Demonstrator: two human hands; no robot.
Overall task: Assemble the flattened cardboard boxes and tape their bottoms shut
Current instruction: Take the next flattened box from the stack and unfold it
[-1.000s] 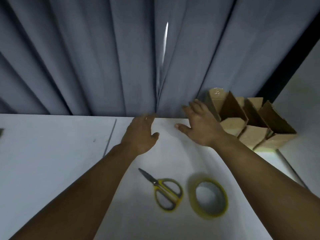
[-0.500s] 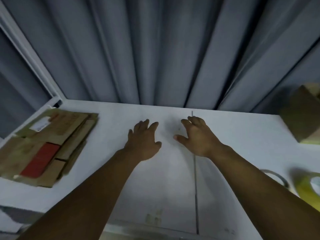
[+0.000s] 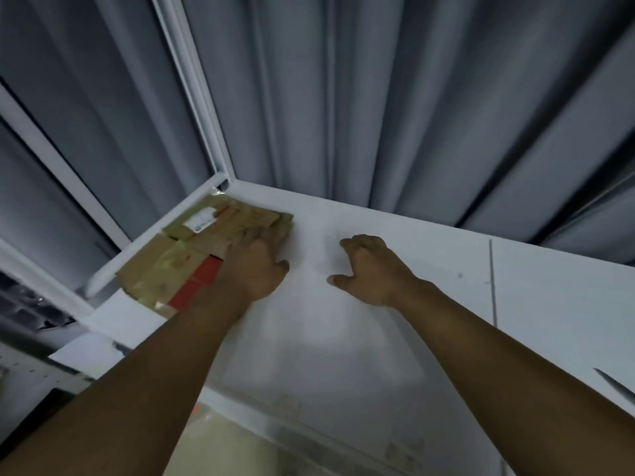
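Grey curtain hangs in folds across the whole back, cut by the top and right edges of the view. A white frame post slants down through it to the bench's far left corner.

The white bench fills the lower middle. Its near edge is smeared, and what lies below it is too blurred to name. A thin dark seam runs along it on the right.

Both forearms reach in from the bottom, their upper parts cut off.

The flattened cardboard boxes lie stacked in the far left corner of the bench, against the frame. Motion blur hides how many sheets there are, and the left forearm covers the stack's near right corner.

The left grip rests on the right part of that stack, spread, with the fingers laid forward over the top sheet and the thumb out to the side above bare bench. The fingertips smear into the cardboard.

The right grip is beside it, apart from the boxes, with the fingers loosely curled, the thumb out, and nothing in it. I cannot tell whether it touches the bench.

A red patch shows on the stack beside the left wrist. A white label sits nearer the corner, its print unreadable.

A dark pointed tip pokes in at the right edge, mostly cut off.
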